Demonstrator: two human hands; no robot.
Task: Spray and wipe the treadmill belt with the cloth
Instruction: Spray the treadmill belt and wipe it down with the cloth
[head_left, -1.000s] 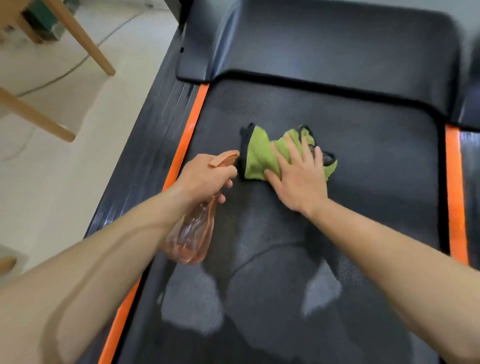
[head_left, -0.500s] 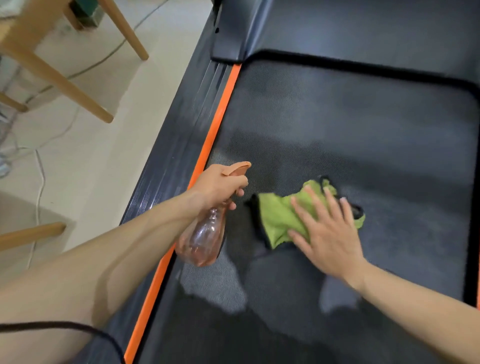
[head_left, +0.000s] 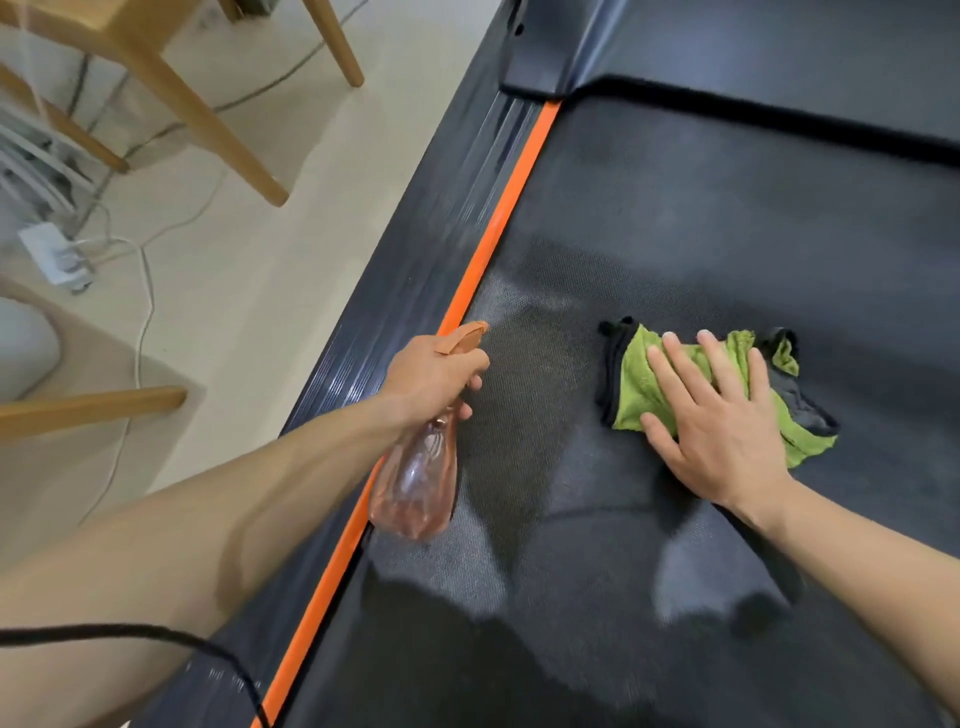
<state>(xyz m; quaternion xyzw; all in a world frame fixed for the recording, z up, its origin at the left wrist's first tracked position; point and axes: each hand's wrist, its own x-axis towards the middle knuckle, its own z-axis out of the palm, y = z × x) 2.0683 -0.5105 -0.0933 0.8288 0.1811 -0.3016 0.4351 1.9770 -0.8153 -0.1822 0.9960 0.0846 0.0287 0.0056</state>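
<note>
Belt (head_left: 675, 218) dark, finely dimpled. Cloth (head_left: 636, 384) green fuzzy terry (dark trim), crumpled flat on belt under right hand (head_left: 722, 431), fingers straight, pressing. Left hand (head_left: 431, 376) grips translucent orange spray bottle (head_left: 415, 483) above belt's left edge.

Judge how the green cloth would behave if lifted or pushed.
Likely floppy: the green cloth lies crumpled and folded, so it would droop when lifted. Pushed under the flat right hand, it probably bunches on the textured belt.
</note>
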